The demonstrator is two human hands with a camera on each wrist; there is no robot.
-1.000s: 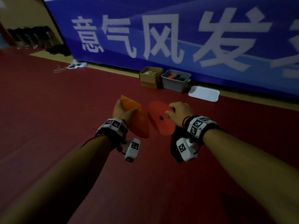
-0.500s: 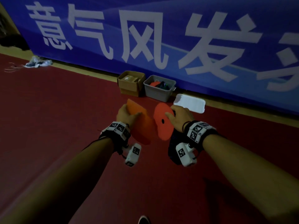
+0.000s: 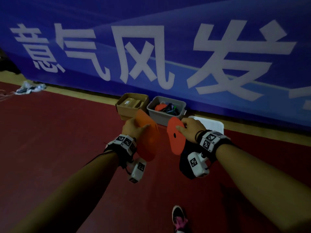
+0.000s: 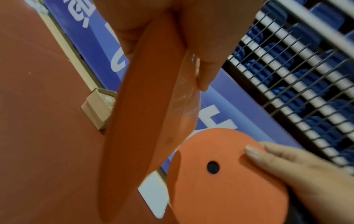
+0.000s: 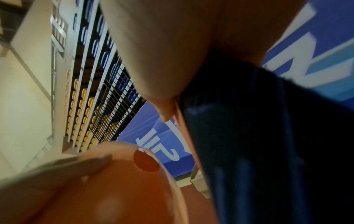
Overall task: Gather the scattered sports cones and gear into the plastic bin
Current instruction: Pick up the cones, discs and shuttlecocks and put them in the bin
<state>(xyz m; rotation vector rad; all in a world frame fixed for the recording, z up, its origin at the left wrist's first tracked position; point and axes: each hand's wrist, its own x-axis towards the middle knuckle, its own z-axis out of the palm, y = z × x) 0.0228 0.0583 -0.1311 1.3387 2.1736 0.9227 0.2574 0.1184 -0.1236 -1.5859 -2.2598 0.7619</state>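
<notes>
My left hand [image 3: 134, 129] grips an orange disc cone [image 3: 148, 140] by its rim, held on edge in front of me. My right hand [image 3: 188, 130] pinches a second orange-red disc [image 3: 175, 139] with a small centre hole, together with something dark blue [image 5: 258, 144] behind it. In the left wrist view the left cone [image 4: 145, 121] is edge-on and the right disc [image 4: 226, 178] shows its face. The grey plastic bin [image 3: 164, 116] stands on the floor ahead against the banner, holding an orange cone and dark gear.
A cardboard box [image 3: 129, 106] stands left of the bin, and a white lid [image 3: 213, 124] lies right of it. A blue banner [image 3: 151, 47] backs them. My shoe [image 3: 179, 217] shows at the bottom. Rubbish [image 3: 28, 88] lies far left on the red floor.
I have walked closer to the bin, which now looks larger and nearer. Both hands keep the same hold on their discs.
</notes>
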